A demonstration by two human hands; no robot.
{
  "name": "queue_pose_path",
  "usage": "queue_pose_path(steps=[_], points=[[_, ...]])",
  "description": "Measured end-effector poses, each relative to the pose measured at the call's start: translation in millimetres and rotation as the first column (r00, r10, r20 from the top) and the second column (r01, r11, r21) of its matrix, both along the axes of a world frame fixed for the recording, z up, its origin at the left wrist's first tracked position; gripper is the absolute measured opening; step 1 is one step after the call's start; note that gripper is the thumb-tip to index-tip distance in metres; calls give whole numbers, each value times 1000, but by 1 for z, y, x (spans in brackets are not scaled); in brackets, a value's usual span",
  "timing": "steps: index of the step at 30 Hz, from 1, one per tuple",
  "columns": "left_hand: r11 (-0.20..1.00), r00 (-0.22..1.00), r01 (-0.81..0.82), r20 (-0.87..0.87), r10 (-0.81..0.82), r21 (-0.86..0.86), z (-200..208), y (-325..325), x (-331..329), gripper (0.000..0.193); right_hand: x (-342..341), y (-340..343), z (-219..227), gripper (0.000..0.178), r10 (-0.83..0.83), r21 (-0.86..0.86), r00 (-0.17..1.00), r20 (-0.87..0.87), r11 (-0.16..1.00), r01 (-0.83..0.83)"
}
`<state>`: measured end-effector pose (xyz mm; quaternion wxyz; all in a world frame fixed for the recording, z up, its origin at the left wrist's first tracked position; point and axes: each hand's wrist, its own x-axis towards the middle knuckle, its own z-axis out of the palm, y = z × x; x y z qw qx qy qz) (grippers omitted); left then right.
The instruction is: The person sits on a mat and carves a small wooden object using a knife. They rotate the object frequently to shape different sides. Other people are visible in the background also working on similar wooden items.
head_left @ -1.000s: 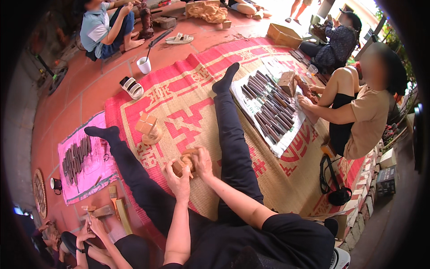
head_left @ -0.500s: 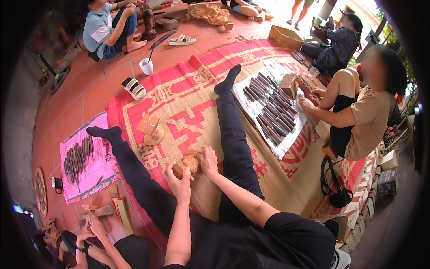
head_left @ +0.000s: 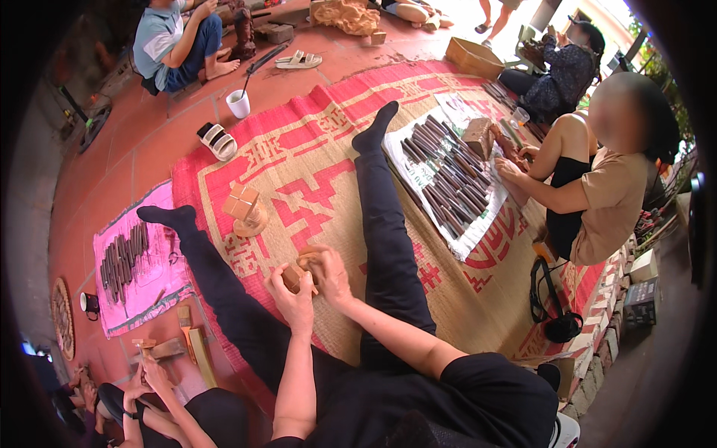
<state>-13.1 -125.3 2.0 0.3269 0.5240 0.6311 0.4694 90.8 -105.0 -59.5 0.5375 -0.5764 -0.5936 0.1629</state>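
Observation:
Between my legs I hold a small light-brown wood carving (head_left: 292,279) with a blocky base and a rounded part. My left hand (head_left: 293,302) is closed round the blocky base, thumb toward me. Curled over the rounded part is my right hand (head_left: 329,275), which hides much of it. A similar wood carving (head_left: 244,211), with a squared block and a round end, stands on the patterned mat (head_left: 328,200) beyond my left hand, touched by neither hand.
Rows of dark-handled carving tools (head_left: 452,179) lie on a white cloth right of my right leg; more carving tools (head_left: 124,261) rest on a pink cloth at left. Sandals (head_left: 217,142) and a white cup (head_left: 238,104) stand beyond. Several people work nearby, one close at right (head_left: 612,179).
My right hand has moved over the rounded part of the carving, covering more of it. The carving has turned and shifted slightly left. The person at right has moved their hands a little.

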Motion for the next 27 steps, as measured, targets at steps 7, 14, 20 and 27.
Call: queue_pose_path(steps=[7,14,20,27], points=[[999,1000,17,-3,-17,39,-7,0,-1,48,19,12,-39,19,-221,-168,963,154,955,246],[1000,1000,10,25,-10,-6,5,-1,1,47,-4,-1,-9,15,3,79,1000,-10,997,-3],[1000,999,11,40,-11,6,-5,3,-3,47,16,20,-35,18,-245,-185,954,170,943,275],[1000,1000,2,15,-2,-10,3,3,-1,48,-5,3,-10,17,-19,19,1000,-14,1000,20]])
